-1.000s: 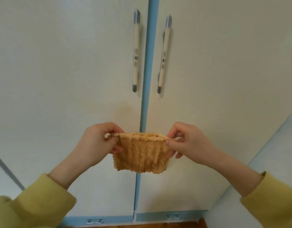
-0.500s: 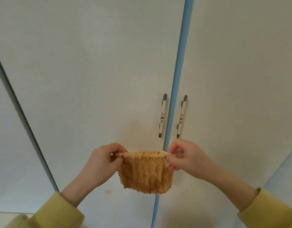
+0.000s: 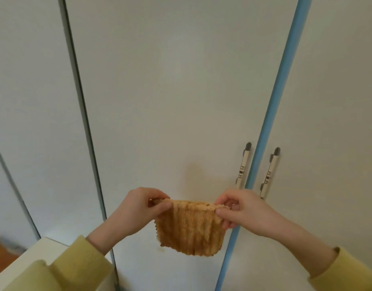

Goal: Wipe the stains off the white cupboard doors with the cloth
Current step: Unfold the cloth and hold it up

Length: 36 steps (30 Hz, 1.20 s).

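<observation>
We pinch one ribbed tan cloth (image 3: 191, 229), left hand (image 3: 136, 208) and right hand (image 3: 241, 211), before white cupboard doors (image 3: 160, 91) with two pale bar handles (image 3: 242, 164).

Handle (image 3: 243, 166) markings are too small to read — the right hand (image 3: 241, 211) hides some blue strip (image 3: 275, 101) (sleeves (image 3: 80, 263) cut off at the bottom edge).

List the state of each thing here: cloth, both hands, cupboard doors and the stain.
cupboard doors: closed.
stain: yellowish, beside the handle, not yet wiped.
cloth: hangs from its top corners, in front of the doors.
left hand: pinches the cloth's left corner.
right hand: pinches its right corner.
</observation>
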Each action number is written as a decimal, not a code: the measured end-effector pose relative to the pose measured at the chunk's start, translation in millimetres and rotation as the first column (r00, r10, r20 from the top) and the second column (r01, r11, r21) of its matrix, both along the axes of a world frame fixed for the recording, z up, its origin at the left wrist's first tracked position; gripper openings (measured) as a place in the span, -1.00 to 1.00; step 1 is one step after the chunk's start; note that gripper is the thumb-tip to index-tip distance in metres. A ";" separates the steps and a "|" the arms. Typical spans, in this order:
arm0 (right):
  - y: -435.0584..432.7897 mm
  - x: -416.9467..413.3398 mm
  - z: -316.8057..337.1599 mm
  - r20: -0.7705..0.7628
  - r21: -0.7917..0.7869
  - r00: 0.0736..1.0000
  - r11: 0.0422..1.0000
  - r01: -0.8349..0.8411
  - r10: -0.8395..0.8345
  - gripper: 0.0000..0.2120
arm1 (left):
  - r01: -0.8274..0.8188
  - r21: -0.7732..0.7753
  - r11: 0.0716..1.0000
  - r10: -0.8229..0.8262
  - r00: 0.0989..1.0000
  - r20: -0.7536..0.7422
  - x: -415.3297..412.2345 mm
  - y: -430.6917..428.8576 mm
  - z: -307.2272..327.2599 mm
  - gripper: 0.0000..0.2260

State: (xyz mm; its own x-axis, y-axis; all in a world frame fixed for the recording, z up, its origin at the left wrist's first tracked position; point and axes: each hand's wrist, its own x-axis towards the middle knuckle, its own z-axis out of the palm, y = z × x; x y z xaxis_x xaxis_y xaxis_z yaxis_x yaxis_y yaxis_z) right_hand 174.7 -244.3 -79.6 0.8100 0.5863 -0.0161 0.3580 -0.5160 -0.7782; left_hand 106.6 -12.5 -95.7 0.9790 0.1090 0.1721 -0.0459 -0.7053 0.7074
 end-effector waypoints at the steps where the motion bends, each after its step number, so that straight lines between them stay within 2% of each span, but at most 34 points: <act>1: 2.5 1.1 0.4 -0.004 -0.004 1.000 1.000 -0.006 0.006 -0.93 | -0.008 -0.023 1.000 0.008 1.000 -0.002 -0.3 3.0 0.3 -0.93; 5: 9.9 0.9 2.7 0.007 -0.009 1.000 1.000 -0.014 0.014 -0.90 | -0.003 -0.044 0.999 0.001 1.000 -0.028 -5.1 10.3 0.8 -0.92; 13: 50.7 -10.6 -3.1 0.056 0.047 0.998 0.999 0.012 -0.015 -0.89 | 0.016 0.032 0.999 -0.016 1.000 0.008 -12.7 50.8 0.5 -0.84; 17: 98.3 -26.0 -14.4 0.051 0.056 0.998 0.998 0.030 -0.033 -0.89 | 0.041 0.061 0.997 -0.043 0.999 0.025 -22.9 98.3 -6.6 -0.77; 22: 169.5 -44.6 -22.2 0.029 0.081 0.995 0.992 0.092 -0.094 -0.88 | 0.073 0.084 0.994 -0.076 0.996 0.036 -28.8 169.8 -13.6 -0.83; 28: 253.1 -73.8 -26.2 0.009 0.124 0.975 0.968 0.219 -0.221 -0.85 | 0.190 0.137 0.972 -0.197 0.980 0.034 -41.1 256.9 -7.8 -0.82; 36: 319.3 -94.9 -47.0 -0.007 0.082 0.963 0.959 0.270 -0.270 -0.85 | 0.261 0.168 0.951 -0.261 0.965 -0.020 -47.4 325.5 -27.5 -0.81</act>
